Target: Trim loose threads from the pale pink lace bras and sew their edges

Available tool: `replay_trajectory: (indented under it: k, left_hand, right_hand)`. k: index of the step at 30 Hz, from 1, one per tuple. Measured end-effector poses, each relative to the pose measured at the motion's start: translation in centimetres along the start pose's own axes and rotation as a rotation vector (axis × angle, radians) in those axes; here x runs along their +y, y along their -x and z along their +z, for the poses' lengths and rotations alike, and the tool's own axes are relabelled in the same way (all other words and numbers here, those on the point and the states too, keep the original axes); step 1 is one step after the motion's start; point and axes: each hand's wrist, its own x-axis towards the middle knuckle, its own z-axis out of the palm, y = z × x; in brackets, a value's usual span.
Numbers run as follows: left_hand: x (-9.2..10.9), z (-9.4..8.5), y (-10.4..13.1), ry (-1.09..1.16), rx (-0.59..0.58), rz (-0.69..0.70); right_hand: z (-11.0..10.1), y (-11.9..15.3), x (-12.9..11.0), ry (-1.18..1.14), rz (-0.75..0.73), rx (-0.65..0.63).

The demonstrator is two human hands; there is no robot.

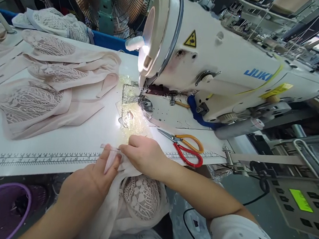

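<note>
At the front edge of the white table, my left hand [93,177] has its fingers on a pale pink lace garment [143,198] that hangs down over my lap. My right hand [142,153] pinches the same cloth just right of the left fingertips. Both hands are close together over the printed ruler strip [45,159]. Scissors [186,146] with one orange and one red handle lie to the right of my right hand. Beyond the hands stands the white sewing machine [210,60], its lamp lighting the needle area.
Several pale lace garments [37,104] lie on the table's left side. A fan [105,5] stands behind a blue edge. A purple basket [1,209] is at the lower left. At the right is a control panel [300,202] with a green display.
</note>
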Motion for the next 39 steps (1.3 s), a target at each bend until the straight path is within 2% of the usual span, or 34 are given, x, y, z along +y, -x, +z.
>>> replay_trajectory:
  k: [4, 11, 16, 20, 25, 28, 32, 35, 39]
  left_hand:
    - [0.2, -1.0, -0.3, 0.026, -0.062, -0.009]
    - [0.0, -0.6, -0.2, -0.008, -0.049, 0.018]
    - [-0.1, -0.5, -0.1, -0.047, -0.030, 0.017]
    - [-0.2, -0.1, 0.0, -0.055, -0.028, 0.030]
    - [-0.1, -0.2, -0.2, -0.016, -0.127, -0.007]
    - [-0.2, -0.1, -0.2, 0.014, -0.115, -0.004]
    - [-0.7, -0.1, 0.0, 0.025, -0.068, -0.040]
    - [-1.5, -0.2, 0.1, 0.009, -0.084, -0.083]
    - [-2.1, -0.1, -0.1, 0.048, -0.060, -0.177]
  right_hand:
    - [-0.1, -0.3, 0.1, 0.018, -0.017, -0.018]
    - [-1.1, 1.0, 1.2, 0.066, -0.033, -0.016]
    - [-0.3, 0.0, 0.8, 0.018, -0.032, 0.044]
    - [0.3, -0.9, 0.3, 0.011, -0.036, 0.006]
    - [-0.7, 0.6, 1.1, 0.037, -0.019, -0.045]
    - [-1.5, 2.1, 1.8, -0.020, 0.042, 0.015]
    - [-1.8, 3.5, 2.0, -0.324, 0.090, 0.088]
    - [-1.0, 4.2, 1.2, -0.486, -0.008, 0.104]
    - [1.0, 4.8, -0.4, -0.490, -0.172, 0.271]
